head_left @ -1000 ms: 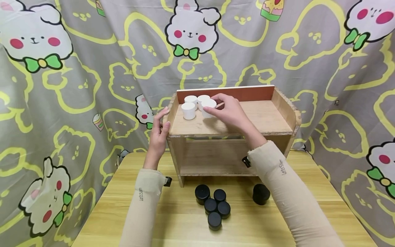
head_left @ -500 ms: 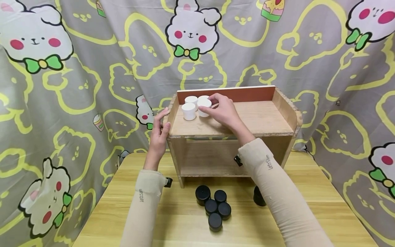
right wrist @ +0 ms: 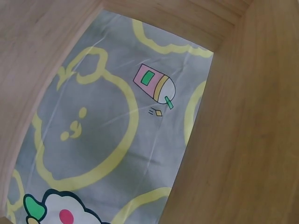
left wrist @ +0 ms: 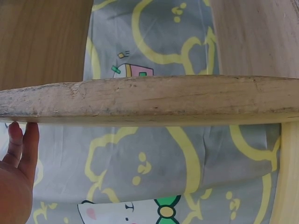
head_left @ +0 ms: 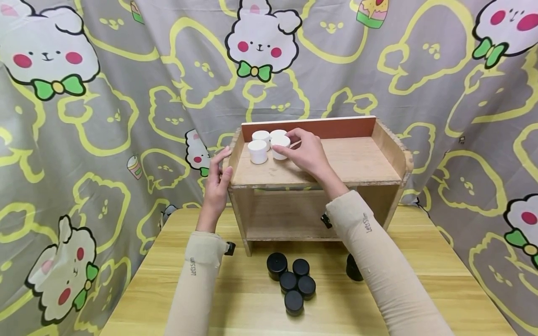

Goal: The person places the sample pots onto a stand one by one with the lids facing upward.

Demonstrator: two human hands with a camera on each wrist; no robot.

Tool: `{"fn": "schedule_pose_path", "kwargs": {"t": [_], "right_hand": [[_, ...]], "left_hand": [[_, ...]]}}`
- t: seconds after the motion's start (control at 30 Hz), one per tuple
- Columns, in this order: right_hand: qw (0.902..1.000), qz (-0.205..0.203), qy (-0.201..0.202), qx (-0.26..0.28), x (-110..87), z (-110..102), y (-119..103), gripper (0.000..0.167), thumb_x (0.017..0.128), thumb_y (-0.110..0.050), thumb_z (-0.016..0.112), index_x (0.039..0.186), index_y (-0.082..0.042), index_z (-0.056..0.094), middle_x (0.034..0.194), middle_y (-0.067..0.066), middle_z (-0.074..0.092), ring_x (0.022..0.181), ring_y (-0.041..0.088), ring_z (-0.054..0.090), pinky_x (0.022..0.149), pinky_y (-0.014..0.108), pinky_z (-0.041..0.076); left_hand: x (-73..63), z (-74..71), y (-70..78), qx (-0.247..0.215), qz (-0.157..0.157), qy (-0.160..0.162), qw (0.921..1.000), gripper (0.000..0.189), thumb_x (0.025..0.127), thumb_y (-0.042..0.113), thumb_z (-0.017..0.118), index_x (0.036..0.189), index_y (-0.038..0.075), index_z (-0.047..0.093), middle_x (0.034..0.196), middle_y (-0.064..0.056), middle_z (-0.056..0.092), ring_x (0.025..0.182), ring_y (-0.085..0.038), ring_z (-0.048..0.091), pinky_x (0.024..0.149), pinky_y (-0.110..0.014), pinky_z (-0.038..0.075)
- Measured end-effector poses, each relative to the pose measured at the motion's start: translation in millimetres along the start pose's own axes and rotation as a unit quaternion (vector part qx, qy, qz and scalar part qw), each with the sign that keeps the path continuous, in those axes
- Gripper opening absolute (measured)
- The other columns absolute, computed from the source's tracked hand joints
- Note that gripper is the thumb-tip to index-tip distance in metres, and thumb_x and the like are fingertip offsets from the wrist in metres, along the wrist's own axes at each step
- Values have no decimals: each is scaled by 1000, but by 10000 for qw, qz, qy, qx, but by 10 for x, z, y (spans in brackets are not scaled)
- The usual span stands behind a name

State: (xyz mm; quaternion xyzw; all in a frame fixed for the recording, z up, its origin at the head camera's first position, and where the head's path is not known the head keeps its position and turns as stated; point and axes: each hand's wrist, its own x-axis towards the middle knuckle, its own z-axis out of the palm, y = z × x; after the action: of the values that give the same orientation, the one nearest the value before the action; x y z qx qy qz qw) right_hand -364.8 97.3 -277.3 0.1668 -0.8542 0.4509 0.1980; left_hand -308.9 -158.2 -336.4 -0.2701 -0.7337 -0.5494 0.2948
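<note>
Over the last second, the right hand [head_left: 308, 151] has brought a white tub [head_left: 280, 149] slightly left, nearer three other white tubs [head_left: 258, 153]. A grey cartoon-print curtain [head_left: 336, 93] hangs behind a wooden worktop [head_left: 164, 270] bearing a wooden shelf unit [head_left: 319, 170]. The left hand [head_left: 216, 186], thumb spread from fingers, touches the unit's left side. Five black jars [head_left: 288, 282] cluster on the near side; another [head_left: 354, 269] sits right, partly behind the right sleeve [head_left: 374, 252]. Thumb and fingers pinch the tub, atop the unit, left.

Four cups [head_left: 279, 141] at the fingers [head_left: 296, 133] of the right hand [head_left: 310, 151], atop the shelf [head_left: 349, 161].
One between the fingertips, three to their left; below and in front, jars [head_left: 288, 282] on the table [head_left: 248, 298].
</note>
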Motion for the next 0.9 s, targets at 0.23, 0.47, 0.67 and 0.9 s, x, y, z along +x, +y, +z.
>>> {"fn": "schedule_pose_path", "kwargs": {"t": [0.23, 0.47, 0.67, 0.9], "right_hand": [[10000, 10, -85, -48, -7, -6, -14, 54, 84, -38, 86, 122, -2, 69, 110, 15, 75, 98, 26, 72, 88, 41, 55], [9998, 61, -161, -121, -1, 5, -18, 54, 84, -38, 86, 121, -2, 69, 109, 15, 76, 100, 25, 73, 89, 40, 55], [9997, 96, -181, -162, 1, 16, -14, 55, 84, -40, 86, 121, -2, 69, 110, 15, 76, 101, 25, 71, 90, 40, 54], [9995, 107, -185, -217, 5, 20, -22, 54, 85, -40, 85, 120, -2, 71, 110, 15, 75, 103, 26, 70, 93, 41, 52]], "left_hand": [[10, 2, 8, 76, 47, 24, 10000, 43, 105, 4, 46, 147, -3, 42, 162, -21, 39, 139, -38, 43, 103, -45, 36], [6, -2, 4, 68, -6, 5, 10000, 44, 105, 5, 46, 148, -2, 42, 163, -19, 39, 146, -35, 40, 111, -56, 35], [7, 2, 13, 107, -9, 8, 9999, 44, 105, 6, 46, 148, -2, 41, 163, -20, 38, 147, -37, 39, 111, -59, 35], [7, 1, 14, 98, 3, 1, 10000, 44, 105, 5, 46, 148, -3, 41, 163, -20, 38, 146, -38, 39, 109, -57, 36]]}}
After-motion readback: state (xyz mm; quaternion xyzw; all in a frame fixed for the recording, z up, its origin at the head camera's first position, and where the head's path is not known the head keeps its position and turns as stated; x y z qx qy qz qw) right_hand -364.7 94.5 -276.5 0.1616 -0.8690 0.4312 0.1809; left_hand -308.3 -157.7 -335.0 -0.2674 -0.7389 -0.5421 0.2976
